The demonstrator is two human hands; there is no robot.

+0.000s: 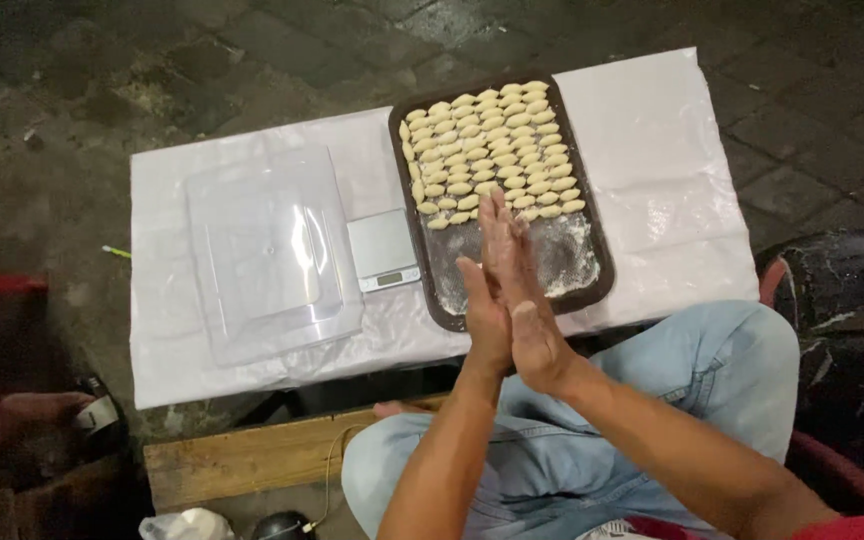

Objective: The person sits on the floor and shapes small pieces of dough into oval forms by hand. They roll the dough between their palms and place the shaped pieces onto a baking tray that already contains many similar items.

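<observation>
My left hand [480, 322] and my right hand [524, 285] are pressed flat against each other, palm to palm, fingers straight and pointing away from me. They hover over the near, flour-dusted part of a dark rectangular tray [577, 265]. Whether anything lies between the palms is hidden. The far half of the tray holds several neat rows of small pale dough pieces [492, 150]. The nearest row lies just beyond my fingertips.
A small silver digital scale [382, 250] sits left of the tray, and a clear plastic lid [267, 255] lies further left, all on a white sheet [652, 130] covering a low table. My knee in blue jeans [722, 360] is below it. A wooden plank [242, 460] lies on the ground.
</observation>
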